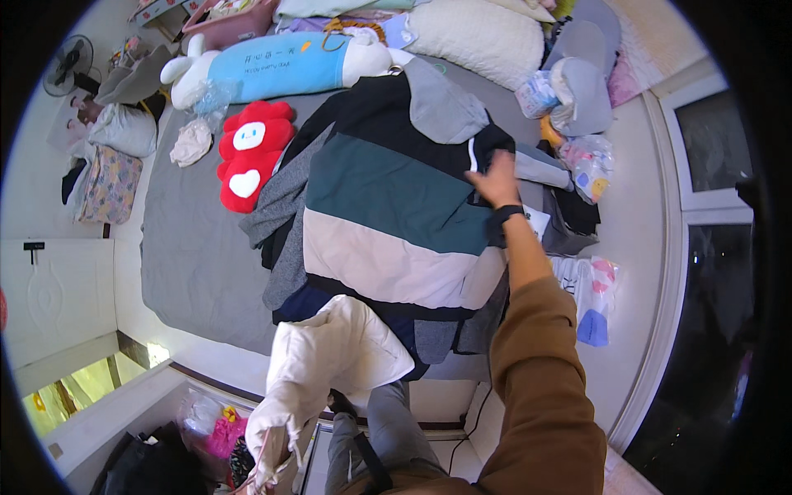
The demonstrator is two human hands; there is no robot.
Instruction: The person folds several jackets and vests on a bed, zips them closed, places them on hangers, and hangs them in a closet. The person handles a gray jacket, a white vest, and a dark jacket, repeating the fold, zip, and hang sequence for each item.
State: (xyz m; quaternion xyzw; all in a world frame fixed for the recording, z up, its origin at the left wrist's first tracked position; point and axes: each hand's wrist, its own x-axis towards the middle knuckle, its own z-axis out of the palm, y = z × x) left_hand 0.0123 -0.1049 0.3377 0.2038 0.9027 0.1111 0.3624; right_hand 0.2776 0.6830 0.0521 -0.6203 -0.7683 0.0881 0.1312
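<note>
A hooded jacket with black, dark green and pale pink panels (396, 192) lies spread on the bed, over several grey and dark garments. Its grey hood (442, 105) points to the far side. My right hand (498, 179) rests at the jacket's right side, fingers apart, near a white zip or trim strip; a dark band circles the wrist. In front of my body at the lower left, a white padded cloth item (334, 352) rises over the bed's near edge and partly covers the jacket pile. My left hand is not visible; whether it is under this white item, I cannot tell.
On the grey bed sheet (192, 260) lie a red plush toy (253, 154), a long blue and white rabbit pillow (278, 65) and a crumpled pale cloth (190, 143). A white pillow (476, 40), bagged items (585, 164) and a grey fabric box (566, 232) stand along the far and right sides.
</note>
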